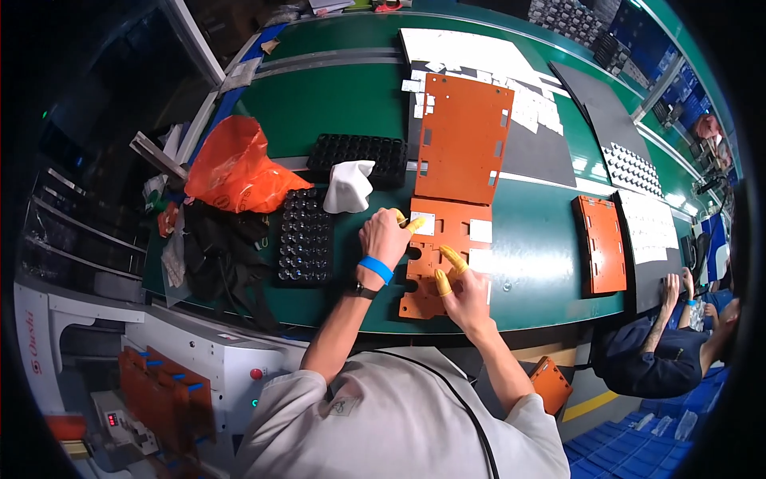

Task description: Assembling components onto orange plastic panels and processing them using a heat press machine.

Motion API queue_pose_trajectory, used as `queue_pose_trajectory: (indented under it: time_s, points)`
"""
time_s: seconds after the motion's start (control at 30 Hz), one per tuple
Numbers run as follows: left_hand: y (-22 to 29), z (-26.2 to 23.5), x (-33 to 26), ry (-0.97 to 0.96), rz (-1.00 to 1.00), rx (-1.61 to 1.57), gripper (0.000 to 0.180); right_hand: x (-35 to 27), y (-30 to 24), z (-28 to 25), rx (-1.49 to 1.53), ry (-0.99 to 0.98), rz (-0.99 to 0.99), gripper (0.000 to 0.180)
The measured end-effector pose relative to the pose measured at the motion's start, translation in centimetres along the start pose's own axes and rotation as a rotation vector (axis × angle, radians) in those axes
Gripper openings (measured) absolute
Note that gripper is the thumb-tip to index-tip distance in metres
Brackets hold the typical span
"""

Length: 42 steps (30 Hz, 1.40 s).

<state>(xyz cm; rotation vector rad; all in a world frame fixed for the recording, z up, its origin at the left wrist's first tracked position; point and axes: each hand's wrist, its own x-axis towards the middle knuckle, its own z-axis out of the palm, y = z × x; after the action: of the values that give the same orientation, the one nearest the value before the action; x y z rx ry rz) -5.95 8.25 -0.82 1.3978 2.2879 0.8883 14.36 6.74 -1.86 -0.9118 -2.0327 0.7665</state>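
White cards (480, 231) in orange fixture (455, 219), black tray (306, 281)

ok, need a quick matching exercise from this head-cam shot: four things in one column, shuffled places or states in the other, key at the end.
Things
1. Lower orange plate
2. White cloth
3. Blue band
4. Yellow finger covers

Places and states
A. Around the wrist of the left hand
B. On fingers of both the left hand and the right hand
C. Crumpled up, next to the black trays
D. Under the fingertips of both hands

Pairs: 1-D, 2-C, 3-A, 4-B
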Motion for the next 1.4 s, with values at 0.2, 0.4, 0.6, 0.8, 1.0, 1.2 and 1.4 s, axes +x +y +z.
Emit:
queue_pose_trajectory:
  time_s: [0.2,0.4,0.6,0.8,1.0,1.2,1.4]
  points:
    - [-2.3,-1.0,-4.4,-0.131,0.019,-0.916,0.032,2.1,-4.4,0.0,-0.185,-0.028,-0.271,0.057]
    - [-2.0,-5.5,-9.8,-0.4,-0.411,-1.414,0.039,5.0,-7.2,1.7,-0.201,-0.335,-0.493,0.056]
    - [-6.8,-7.7,-13.1,-0.429,-0.367,-1.525,0.039,6.4,-9.8,5.4,0.051,-0.544,-0.563,0.053]
    - [-11.9,-7.2,-15.0,-0.228,-0.269,-1.603,0.043,7.5,-11.5,9.2,0.077,-0.615,-0.601,0.05]
    - [-13.6,-8.4,-15.9,-0.124,-0.168,-1.621,0.053,10.6,-12.8,12.2,0.203,-0.634,-0.442,0.038]
    - [-12.3,-9.5,-15.8,-0.128,-0.139,-1.576,0.054,14.4,-10.8,18.0,-0.48,-0.402,-0.269,0.022]
    - [-11.8,-9.1,-15.6,-0.179,-0.124,-1.632,0.058,16.0,-9.9,19.9,-0.561,-0.39,-0.284,0.019]
